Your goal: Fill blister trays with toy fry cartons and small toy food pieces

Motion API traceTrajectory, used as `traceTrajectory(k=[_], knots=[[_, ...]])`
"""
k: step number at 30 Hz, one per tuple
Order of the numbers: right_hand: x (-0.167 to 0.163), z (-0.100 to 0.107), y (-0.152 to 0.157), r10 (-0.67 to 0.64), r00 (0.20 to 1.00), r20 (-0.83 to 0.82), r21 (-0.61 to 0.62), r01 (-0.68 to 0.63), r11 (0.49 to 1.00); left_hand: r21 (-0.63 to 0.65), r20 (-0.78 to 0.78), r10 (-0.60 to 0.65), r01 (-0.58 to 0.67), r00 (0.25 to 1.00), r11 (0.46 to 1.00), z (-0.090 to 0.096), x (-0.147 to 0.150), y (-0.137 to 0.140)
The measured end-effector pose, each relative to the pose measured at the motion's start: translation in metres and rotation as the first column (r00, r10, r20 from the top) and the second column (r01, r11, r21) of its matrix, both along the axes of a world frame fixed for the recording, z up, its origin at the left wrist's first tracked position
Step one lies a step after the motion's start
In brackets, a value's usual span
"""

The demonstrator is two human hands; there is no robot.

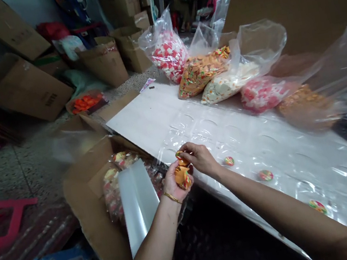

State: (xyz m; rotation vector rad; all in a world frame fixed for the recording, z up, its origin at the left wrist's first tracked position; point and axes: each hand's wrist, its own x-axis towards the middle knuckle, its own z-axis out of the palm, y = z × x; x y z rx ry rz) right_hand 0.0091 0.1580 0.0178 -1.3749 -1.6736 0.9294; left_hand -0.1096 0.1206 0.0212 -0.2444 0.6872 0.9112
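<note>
My left hand [172, 183] is cupped palm up around several small orange round pieces [182, 177] with patches of green, red and yellow; their exact kind I cannot make out. Thumb and fingers of my right hand [196, 157] pinch one more such piece [181, 157] just above that palm. Both hands are at the near edge of a white table [137, 114]. Across it lies a clear plastic sheet [238, 136] with round hollows. A row of colourful round pieces [265, 175] lies along its near side, beside and beyond my right forearm.
Clear bags of small parts, among them a red-and-white one [170, 56] and an orange one [201, 71], line the table's far side. An open carton [88, 199] with wrapped items stands left of my hands. Cardboard boxes [25, 86] and a pink stool [5, 222] are further left.
</note>
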Motion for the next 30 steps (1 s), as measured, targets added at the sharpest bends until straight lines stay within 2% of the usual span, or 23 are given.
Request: traceTrajectory(k=[3, 5, 8, 10, 15, 22, 27, 30], knots=[[0.002, -0.006, 0.027, -0.135, 0.978, -0.158, -0.039, 0.131, 0.991, 0.021, -0.056, 0.043, -0.042, 0.998, 0.999, 0.001, -0.008, 0.004], [0.001, -0.010, 0.049, -0.190, 0.969, -0.158, -0.088, 0.178, 0.980, 0.041, -0.047, 0.075, -0.073, 0.996, 0.996, 0.002, -0.015, 0.004], [-0.006, -0.014, 0.075, -0.225, 0.972, 0.069, -0.071, 0.230, 0.971, 0.042, 0.033, 0.095, -0.096, 0.995, 0.994, 0.000, -0.025, 0.004], [-0.011, -0.016, 0.083, -0.217, 0.943, 0.253, -0.037, 0.233, 0.972, 0.032, 0.066, 0.128, -0.130, 0.990, 0.991, -0.002, -0.030, 0.004], [-0.019, -0.021, 0.088, -0.114, 0.819, 0.563, 0.019, 0.125, 0.992, 0.024, 0.078, 0.186, -0.188, 0.979, 0.982, -0.007, -0.040, 0.004], [-0.031, -0.026, 0.092, 0.023, 0.681, 0.731, 0.036, -0.073, 0.997, 0.037, 0.017, 0.199, -0.199, 0.980, 0.979, -0.001, -0.055, -0.008], [-0.029, -0.022, 0.097, 0.039, 0.734, 0.678, -0.074, 0.016, 0.997, 0.056, -0.048, 0.244, -0.241, 0.969, 0.969, 0.001, -0.075, -0.018], [-0.023, -0.020, 0.101, 0.039, 0.766, 0.641, -0.095, 0.029, 0.995, 0.064, -0.049, 0.273, -0.270, 0.961, 0.961, 0.000, -0.086, -0.026]])
